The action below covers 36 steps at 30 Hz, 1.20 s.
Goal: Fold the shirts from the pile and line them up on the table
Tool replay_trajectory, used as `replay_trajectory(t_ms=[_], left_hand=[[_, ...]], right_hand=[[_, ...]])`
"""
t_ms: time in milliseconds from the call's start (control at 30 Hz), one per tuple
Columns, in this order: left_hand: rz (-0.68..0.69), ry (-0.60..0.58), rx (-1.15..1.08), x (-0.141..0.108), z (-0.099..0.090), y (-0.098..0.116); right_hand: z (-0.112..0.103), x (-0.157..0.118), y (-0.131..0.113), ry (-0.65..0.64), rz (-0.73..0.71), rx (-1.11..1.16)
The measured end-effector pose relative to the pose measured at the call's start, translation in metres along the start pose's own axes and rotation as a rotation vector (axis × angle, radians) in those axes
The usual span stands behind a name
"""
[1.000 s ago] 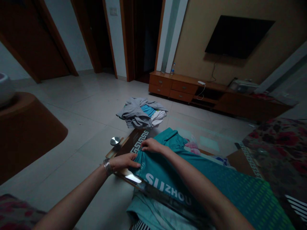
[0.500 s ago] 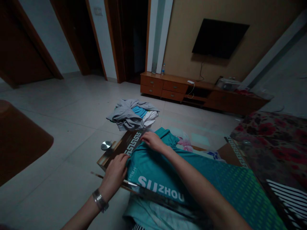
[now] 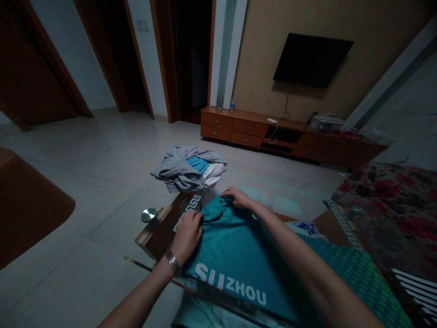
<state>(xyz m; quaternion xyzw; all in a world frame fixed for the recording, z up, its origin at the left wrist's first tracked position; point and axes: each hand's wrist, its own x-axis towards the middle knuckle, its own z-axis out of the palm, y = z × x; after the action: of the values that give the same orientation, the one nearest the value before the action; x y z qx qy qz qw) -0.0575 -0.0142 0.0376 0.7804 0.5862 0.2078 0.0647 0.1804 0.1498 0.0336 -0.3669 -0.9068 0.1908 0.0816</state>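
Observation:
A teal shirt [image 3: 232, 248] with white "SU ZHOU" lettering lies spread over the glass-topped table [image 3: 160, 228]; its right part carries a green dotted pattern. My left hand [image 3: 187, 233] is closed on the shirt's left edge, fingers bent over the cloth. Farther back, my right hand [image 3: 237, 198] pinches the bunched far edge. Between the two hands the fabric is gathered into folds. A paler teal cloth [image 3: 211, 314] shows below the table's near edge.
Beyond the table is a pile of grey, blue and white clothes [image 3: 180, 168]. A brown rounded piece of furniture [image 3: 30, 205] stands at left, a floral-covered seat [image 3: 385, 191] at right. Striped fabric [image 3: 416, 287] lies near the lower right. A low cabinet [image 3: 218, 125] lines the wall.
Both hands have moved right and the left also slightly up, drawing the shirt's far left edge together. The raised far part of the shirt is now bunched between the hands.

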Motion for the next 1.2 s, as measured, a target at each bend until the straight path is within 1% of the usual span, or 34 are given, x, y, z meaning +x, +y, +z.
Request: replay_trajectory(t_ms=[67, 133, 200, 300, 400, 467, 567, 667, 733, 833, 967, 1100, 1200], left_hand=[[0.029, -0.012, 0.006, 0.009, 0.004, 0.0], [0.045, -0.022, -0.007, 0.017, 0.009, 0.004], [0.039, -0.044, -0.043, 0.026, 0.013, 0.008], [-0.013, -0.09, -0.109, 0.038, 0.017, 0.012], [-0.111, -0.096, -0.15, 0.048, 0.019, 0.011], [-0.182, -0.073, -0.165, 0.052, 0.02, 0.007], [-0.252, -0.06, -0.153, 0.054, 0.022, 0.0], [-0.287, -0.066, -0.098, 0.052, 0.025, -0.005], [-0.304, -0.06, -0.06, 0.051, 0.027, -0.007], [-0.335, -0.064, -0.002, 0.051, 0.029, -0.008], [-0.361, -0.082, 0.075, 0.051, 0.027, -0.006], [-0.26, -0.014, 0.224, 0.052, 0.026, -0.004], [-0.225, -0.021, 0.307, 0.055, 0.026, -0.003]], right_hand=[[0.002, 0.003, -0.006, -0.046, -0.1, 0.033], [0.003, 0.004, -0.013, -0.078, -0.154, 0.04], [0.004, 0.005, -0.017, -0.108, -0.164, 0.016], [0.002, 0.01, -0.017, -0.146, -0.142, -0.088], [-0.007, 0.016, -0.009, -0.145, -0.048, -0.226], [-0.017, 0.017, 0.002, -0.137, 0.09, -0.285], [-0.033, 0.015, 0.022, -0.095, 0.28, -0.29], [-0.044, 0.011, 0.04, -0.041, 0.351, -0.255], [-0.045, 0.01, 0.049, -0.006, 0.385, -0.222], [-0.038, 0.013, 0.054, 0.06, 0.424, -0.15], [-0.019, 0.022, 0.053, 0.16, 0.459, -0.061], [0.0, 0.031, 0.049, 0.221, 0.529, -0.01], [0.009, 0.038, 0.045, 0.247, 0.64, 0.021]])
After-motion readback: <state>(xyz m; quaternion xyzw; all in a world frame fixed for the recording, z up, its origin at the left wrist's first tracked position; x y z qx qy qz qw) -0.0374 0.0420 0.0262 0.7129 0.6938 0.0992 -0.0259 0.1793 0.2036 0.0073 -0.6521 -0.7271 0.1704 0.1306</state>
